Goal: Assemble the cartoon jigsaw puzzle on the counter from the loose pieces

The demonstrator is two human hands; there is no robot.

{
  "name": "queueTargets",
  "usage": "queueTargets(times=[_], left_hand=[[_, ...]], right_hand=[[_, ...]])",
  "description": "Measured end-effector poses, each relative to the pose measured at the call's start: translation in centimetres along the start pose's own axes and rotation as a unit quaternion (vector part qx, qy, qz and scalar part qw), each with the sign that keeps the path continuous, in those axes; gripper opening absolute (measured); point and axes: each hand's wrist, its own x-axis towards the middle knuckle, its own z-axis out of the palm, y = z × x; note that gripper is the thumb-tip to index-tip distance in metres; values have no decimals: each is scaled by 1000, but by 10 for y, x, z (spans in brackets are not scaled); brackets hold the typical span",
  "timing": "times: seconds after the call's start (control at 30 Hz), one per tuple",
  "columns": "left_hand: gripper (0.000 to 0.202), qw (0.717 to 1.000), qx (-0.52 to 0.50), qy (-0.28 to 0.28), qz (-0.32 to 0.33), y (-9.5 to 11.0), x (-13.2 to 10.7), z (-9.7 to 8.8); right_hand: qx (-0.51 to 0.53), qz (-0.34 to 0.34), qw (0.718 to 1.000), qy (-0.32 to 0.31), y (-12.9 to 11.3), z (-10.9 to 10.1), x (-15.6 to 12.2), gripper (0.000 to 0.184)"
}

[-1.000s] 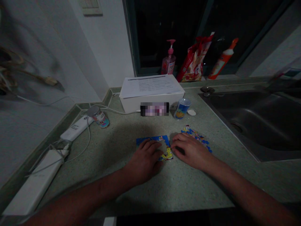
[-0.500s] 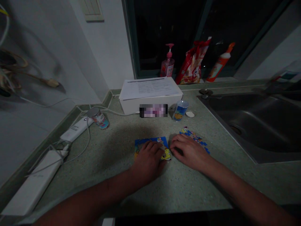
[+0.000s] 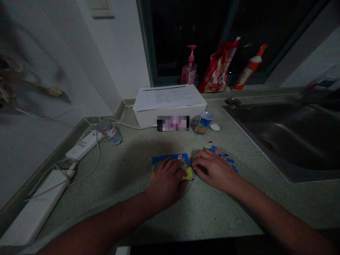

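My left hand (image 3: pixel 167 179) lies palm down over a partly assembled jigsaw puzzle (image 3: pixel 170 157), its fingers stretched across the middle. The puzzle shows a blue top edge and a yellow lower right corner; its centre and lower part are hidden under the hand. Just off the puzzle's right edge, my right hand (image 3: pixel 214 168) rests low on the counter. Its fingers curl in toward the thumb, and whatever may be between the tips is too small to make out. Behind that hand lies a heap of loose blue puzzle pieces (image 3: pixel 232 163), partly covered by it.
Beyond the pieces stand a blue can (image 3: pixel 204 124) and its round lid (image 3: pixel 215 127). A phone (image 3: pixel 173 124) leans against a white box (image 3: pixel 148 117). On the left are a jar (image 3: pixel 111 133), power strips (image 3: pixel 37 209) and cables. To the right is a sink (image 3: pixel 292 141).
The view has shifted very slightly. Both hands keep nearly the same place by the puzzle, and no piece has visibly moved.
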Motion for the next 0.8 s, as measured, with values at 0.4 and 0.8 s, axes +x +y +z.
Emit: queueTargets(times=[0.4, 0.8], left_hand=[[13, 1000, -7, 5, 3, 1, -1, -1], [13, 1000, -4, 10, 3, 2, -1, -1]], right_hand=[[-2, -1, 1000, 2, 0, 0, -1, 14], [-13, -7, 1000, -4, -2, -2, 0, 14]])
